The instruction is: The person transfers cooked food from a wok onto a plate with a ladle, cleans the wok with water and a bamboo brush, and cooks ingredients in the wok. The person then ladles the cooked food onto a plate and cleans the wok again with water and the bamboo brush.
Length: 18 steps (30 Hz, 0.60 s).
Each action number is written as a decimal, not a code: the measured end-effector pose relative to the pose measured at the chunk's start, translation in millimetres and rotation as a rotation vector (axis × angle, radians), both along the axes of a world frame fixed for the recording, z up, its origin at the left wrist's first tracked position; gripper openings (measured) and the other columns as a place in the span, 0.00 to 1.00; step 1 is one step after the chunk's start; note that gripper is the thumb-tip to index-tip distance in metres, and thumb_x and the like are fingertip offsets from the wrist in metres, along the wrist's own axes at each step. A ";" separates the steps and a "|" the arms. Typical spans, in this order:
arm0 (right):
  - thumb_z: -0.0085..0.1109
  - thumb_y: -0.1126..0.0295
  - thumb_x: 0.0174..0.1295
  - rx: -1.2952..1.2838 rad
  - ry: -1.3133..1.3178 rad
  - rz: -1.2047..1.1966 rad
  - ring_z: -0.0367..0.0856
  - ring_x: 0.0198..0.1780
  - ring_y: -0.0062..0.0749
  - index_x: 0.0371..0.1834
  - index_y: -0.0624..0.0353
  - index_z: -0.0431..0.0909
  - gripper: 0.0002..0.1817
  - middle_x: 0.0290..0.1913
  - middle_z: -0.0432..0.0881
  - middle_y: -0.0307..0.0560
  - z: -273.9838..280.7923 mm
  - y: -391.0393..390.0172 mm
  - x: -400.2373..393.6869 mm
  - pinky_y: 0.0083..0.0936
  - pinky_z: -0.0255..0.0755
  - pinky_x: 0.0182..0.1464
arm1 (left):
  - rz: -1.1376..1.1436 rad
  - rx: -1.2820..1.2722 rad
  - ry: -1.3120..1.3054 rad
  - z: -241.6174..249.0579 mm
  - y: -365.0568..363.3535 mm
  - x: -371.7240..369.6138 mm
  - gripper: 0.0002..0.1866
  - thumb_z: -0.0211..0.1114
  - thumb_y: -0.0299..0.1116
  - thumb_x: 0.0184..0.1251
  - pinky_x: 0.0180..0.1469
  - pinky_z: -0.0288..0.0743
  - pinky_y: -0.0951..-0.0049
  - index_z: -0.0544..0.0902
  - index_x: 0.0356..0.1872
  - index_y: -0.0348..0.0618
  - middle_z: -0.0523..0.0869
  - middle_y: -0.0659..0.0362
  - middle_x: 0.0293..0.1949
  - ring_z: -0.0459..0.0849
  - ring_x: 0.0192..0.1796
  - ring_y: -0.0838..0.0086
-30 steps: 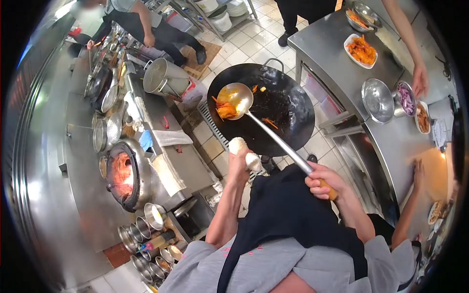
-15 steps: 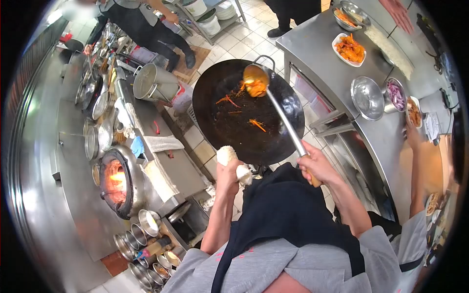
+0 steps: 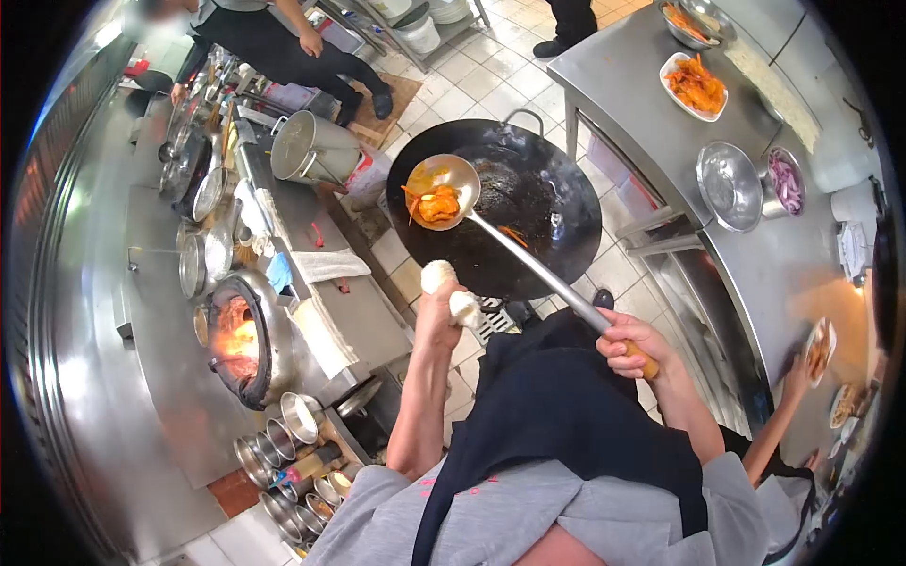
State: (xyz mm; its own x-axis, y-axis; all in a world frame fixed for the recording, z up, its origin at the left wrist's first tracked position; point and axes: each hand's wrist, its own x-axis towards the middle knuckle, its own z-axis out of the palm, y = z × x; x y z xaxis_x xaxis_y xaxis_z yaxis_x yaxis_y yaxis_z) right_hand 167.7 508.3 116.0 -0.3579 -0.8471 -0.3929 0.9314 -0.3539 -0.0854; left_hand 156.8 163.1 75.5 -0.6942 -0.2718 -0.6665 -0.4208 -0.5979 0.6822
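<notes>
My right hand [image 3: 638, 345] is wrapped round the wooden end of a long-handled metal ladle [image 3: 543, 269]. Orange food pieces in sauce [image 3: 438, 203] lie in the ladle's bowl, which is over the left side of a large black wok [image 3: 557, 208]. A few orange strips [image 3: 512, 235] remain on the wok's dark, oily inside. My left hand [image 3: 438, 319] is closed on a bunched white cloth [image 3: 439, 275] at the wok's near edge. Whatever part of the wok the cloth covers is hidden.
A lit burner [image 3: 241, 340] glows at left, above several metal pots [image 3: 283, 439]. On the steel counter [image 3: 651, 123] are a white dish of orange food [image 3: 696, 87] and a metal bowl [image 3: 729, 186]. Another person's hand [image 3: 798, 375] touches a plate [image 3: 820, 352]; someone stands at upper left.
The ladle has swung left, carrying orange food, and fewer strips lie in the wok. At right, the other person's hand and plate have moved down along the counter.
</notes>
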 end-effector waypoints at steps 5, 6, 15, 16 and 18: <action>0.49 0.77 0.66 0.471 0.244 -0.003 0.63 0.11 0.18 0.79 0.53 0.46 0.38 0.22 0.68 0.38 26.3 19.2 -3.8 0.18 0.61 0.11 | -0.012 -0.048 0.041 30.6 -1.4 6.5 0.11 0.61 0.24 0.54 0.33 0.82 0.62 0.74 0.39 0.33 0.80 0.53 0.27 0.86 0.29 0.60; 0.50 0.77 0.65 0.559 0.324 0.019 0.64 0.12 0.18 0.79 0.53 0.46 0.38 0.22 0.69 0.38 29.4 18.8 -3.2 0.18 0.61 0.12 | -0.009 -0.077 0.055 35.8 0.2 6.5 0.11 0.61 0.24 0.54 0.33 0.82 0.62 0.73 0.39 0.34 0.80 0.53 0.27 0.85 0.29 0.61; 0.49 0.75 0.68 0.343 0.189 0.100 0.64 0.12 0.18 0.78 0.48 0.49 0.35 0.22 0.67 0.38 72.9 -9.2 3.0 0.17 0.61 0.12 | 0.035 -0.521 0.211 -9.4 33.7 -22.4 0.23 0.62 0.21 0.47 0.35 0.76 0.71 0.68 0.48 0.38 0.76 0.58 0.36 0.78 0.34 0.74; 0.48 0.74 0.68 0.221 0.095 0.091 0.63 0.11 0.18 0.78 0.47 0.49 0.35 0.22 0.66 0.38 69.4 -3.3 1.4 0.17 0.60 0.11 | 0.065 -0.576 0.155 -5.8 38.0 -22.0 0.23 0.62 0.21 0.47 0.37 0.76 0.71 0.68 0.48 0.37 0.76 0.57 0.37 0.78 0.35 0.73; 0.46 0.74 0.69 0.056 -0.019 0.044 0.61 0.10 0.17 0.78 0.45 0.48 0.34 0.23 0.65 0.39 41.1 8.5 4.7 0.17 0.59 0.09 | 0.143 -0.558 0.190 -9.3 37.3 -20.3 0.20 0.60 0.18 0.48 0.30 0.76 0.69 0.71 0.45 0.37 0.76 0.58 0.31 0.79 0.29 0.72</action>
State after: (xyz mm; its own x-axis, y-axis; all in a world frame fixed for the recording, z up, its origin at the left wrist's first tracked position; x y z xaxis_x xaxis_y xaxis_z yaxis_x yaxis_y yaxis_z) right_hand 172.4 516.8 157.2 -0.3125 -0.8384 -0.4467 0.9477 -0.3075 -0.0859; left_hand 136.6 200.4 66.2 -0.7178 -0.6441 -0.2644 -0.2032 -0.1695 0.9644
